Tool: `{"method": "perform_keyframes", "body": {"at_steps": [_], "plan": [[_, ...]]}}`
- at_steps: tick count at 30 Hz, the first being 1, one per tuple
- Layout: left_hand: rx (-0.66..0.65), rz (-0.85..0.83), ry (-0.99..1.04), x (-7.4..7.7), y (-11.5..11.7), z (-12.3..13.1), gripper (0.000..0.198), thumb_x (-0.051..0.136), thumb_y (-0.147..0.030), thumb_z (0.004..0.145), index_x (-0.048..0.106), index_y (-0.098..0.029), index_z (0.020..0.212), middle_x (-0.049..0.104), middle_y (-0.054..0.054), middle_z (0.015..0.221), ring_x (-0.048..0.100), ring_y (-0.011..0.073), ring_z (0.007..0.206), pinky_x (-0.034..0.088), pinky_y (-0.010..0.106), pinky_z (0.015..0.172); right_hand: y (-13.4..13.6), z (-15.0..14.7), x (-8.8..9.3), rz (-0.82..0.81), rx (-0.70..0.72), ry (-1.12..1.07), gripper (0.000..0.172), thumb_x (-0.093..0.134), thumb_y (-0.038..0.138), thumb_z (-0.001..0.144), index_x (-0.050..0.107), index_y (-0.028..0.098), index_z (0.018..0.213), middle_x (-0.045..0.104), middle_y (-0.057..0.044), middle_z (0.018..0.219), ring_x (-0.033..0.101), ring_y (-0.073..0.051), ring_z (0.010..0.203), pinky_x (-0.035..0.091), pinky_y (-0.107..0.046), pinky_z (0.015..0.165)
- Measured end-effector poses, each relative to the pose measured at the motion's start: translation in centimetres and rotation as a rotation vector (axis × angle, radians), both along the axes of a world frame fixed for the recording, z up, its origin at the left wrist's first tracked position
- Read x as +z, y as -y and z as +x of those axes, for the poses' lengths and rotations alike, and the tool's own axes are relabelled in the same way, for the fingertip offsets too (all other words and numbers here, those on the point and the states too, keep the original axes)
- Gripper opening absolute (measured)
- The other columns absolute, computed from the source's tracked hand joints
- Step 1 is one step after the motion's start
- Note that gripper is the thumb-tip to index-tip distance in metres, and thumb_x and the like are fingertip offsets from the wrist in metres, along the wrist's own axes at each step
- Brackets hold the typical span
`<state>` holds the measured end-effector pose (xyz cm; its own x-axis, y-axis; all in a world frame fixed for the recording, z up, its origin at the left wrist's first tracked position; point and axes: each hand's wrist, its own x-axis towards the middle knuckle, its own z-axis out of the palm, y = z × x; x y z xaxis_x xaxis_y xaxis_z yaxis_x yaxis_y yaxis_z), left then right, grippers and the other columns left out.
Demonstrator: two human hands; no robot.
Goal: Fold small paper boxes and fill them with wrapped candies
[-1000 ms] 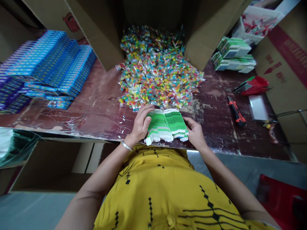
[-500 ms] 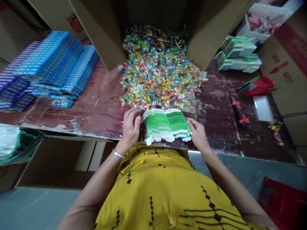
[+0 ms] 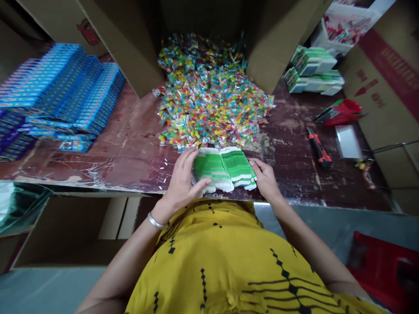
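The green cartons (image 3: 211, 168) lie in two slanting rows at the near edge of the worktop (image 3: 131, 135). The left hand (image 3: 181, 181) is spread, laid along their left end and covering its near corner. The right hand (image 3: 264, 179) bends round their right end; its fingertips are partly hidden, so I cannot tell whether it grips. Beyond, the sweets (image 3: 212, 104) fade into the box's (image 3: 266, 56) shadow. Purple packs (image 3: 13, 137) are cut off at left.

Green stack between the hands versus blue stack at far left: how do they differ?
The green stack is small, in two sections; the blue stack is larger, piled in rows. The green stack sits between left hand and right hand; neither touches the blue stack. Both rest on the table.
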<state>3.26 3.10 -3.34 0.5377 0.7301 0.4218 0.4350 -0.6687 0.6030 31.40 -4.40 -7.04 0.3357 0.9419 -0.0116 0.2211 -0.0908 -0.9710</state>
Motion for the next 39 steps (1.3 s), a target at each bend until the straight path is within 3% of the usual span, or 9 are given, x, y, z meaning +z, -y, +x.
{"method": "perform_keyframes", "body": {"at_steps": [4,8,14,16,19,21,23,27,39], "plan": [[0.124,-0.143,0.137,0.2,-2.6,0.3,0.047,0.046,-0.051,0.1,0.057,-0.019,0.132,0.063,0.014,0.133,0.058,0.0274,0.125,0.045,0.047,0.107,0.3,-0.7,0.2,0.012,-0.056,-0.056,0.045,0.053,0.057,0.095,0.076,0.022,0.111,0.078,-0.003,0.1,0.07,-0.024,0.088,0.055,-0.034,0.077],[0.131,-0.275,0.172,-0.2,-4.5,1.1,0.046,0.04,-0.052,0.102,0.069,-0.018,0.113,0.073,0.009,0.112,0.067,0.0243,0.106,0.051,0.038,0.093,0.5,-1.4,0.3,0.033,-0.103,-0.129,0.049,0.048,0.06,0.097,0.076,0.022,0.112,0.078,-0.005,0.105,0.072,-0.025,0.094,0.056,-0.037,0.085],[0.117,-0.148,0.152,0.3,-4.5,1.7,0.039,0.042,-0.047,0.102,0.068,-0.02,0.114,0.072,0.009,0.114,0.065,0.0242,0.108,0.05,0.04,0.095,0.7,-1.3,0.5,0.043,-0.081,-0.234,0.051,0.046,0.061,0.097,0.075,0.023,0.114,0.078,-0.005,0.109,0.072,-0.027,0.1,0.055,-0.042,0.095],[0.025,-0.025,0.115,1.0,-3.7,1.7,0.034,0.045,-0.042,0.101,0.068,-0.02,0.114,0.072,0.009,0.114,0.064,0.0245,0.112,0.049,0.043,0.1,0.7,-1.2,0.6,0.035,-0.069,-0.237,0.05,0.047,0.061,0.097,0.076,0.023,0.114,0.078,-0.004,0.109,0.072,-0.027,0.101,0.055,-0.042,0.095],[-0.278,0.158,-0.029,2.1,-1.9,2.3,0.031,0.053,-0.041,0.098,0.067,-0.024,0.118,0.071,0.008,0.123,0.058,0.0271,0.125,0.038,0.051,0.114,0.7,-1.1,0.7,0.032,-0.042,-0.248,0.049,0.05,0.06,0.096,0.075,0.024,0.115,0.078,-0.004,0.109,0.072,-0.027,0.1,0.056,-0.041,0.093],[-0.456,0.228,-0.142,2.3,-0.8,2.9,0.037,0.056,-0.047,0.096,0.065,-0.026,0.125,0.066,0.009,0.134,0.053,0.0295,0.133,0.028,0.056,0.121,0.6,-1.1,0.7,0.026,-0.033,-0.25,0.049,0.05,0.06,0.095,0.075,0.023,0.117,0.078,-0.004,0.11,0.072,-0.026,0.099,0.056,-0.041,0.092],[-0.545,0.251,-0.225,2.1,-0.2,3.6,0.045,0.055,-0.054,0.094,0.062,-0.027,0.131,0.059,0.011,0.144,0.047,0.0316,0.139,0.02,0.059,0.123,0.6,-1.2,0.7,0.019,-0.032,-0.242,0.049,0.051,0.06,0.095,0.074,0.023,0.119,0.078,-0.004,0.11,0.073,-0.026,0.097,0.057,-0.04,0.09],[-0.558,0.258,-0.275,1.0,0.1,3.9,0.051,0.055,-0.057,0.093,0.059,-0.028,0.134,0.05,0.014,0.152,0.04,0.034,0.145,0.018,0.062,0.123,0.5,-1.2,0.7,0.028,-0.042,-0.205,0.049,0.053,0.06,0.094,0.074,0.022,0.117,0.078,-0.005,0.108,0.072,-0.025,0.096,0.057,-0.037,0.086],[-0.516,0.278,-0.15,-0.7,0.6,3.1,0.036,0.058,-0.053,0.093,0.066,-0.023,0.109,0.05,0.017,0.149,0.042,0.0318,0.143,0.032,0.059,0.12,0.3,-1.4,1.6,0.044,-0.028,-0.037,0.046,0.054,0.056,0.095,0.068,0.021,0.121,0.075,-0.007,0.115,0.069,-0.025,0.103,0.055,-0.036,0.089]]}}
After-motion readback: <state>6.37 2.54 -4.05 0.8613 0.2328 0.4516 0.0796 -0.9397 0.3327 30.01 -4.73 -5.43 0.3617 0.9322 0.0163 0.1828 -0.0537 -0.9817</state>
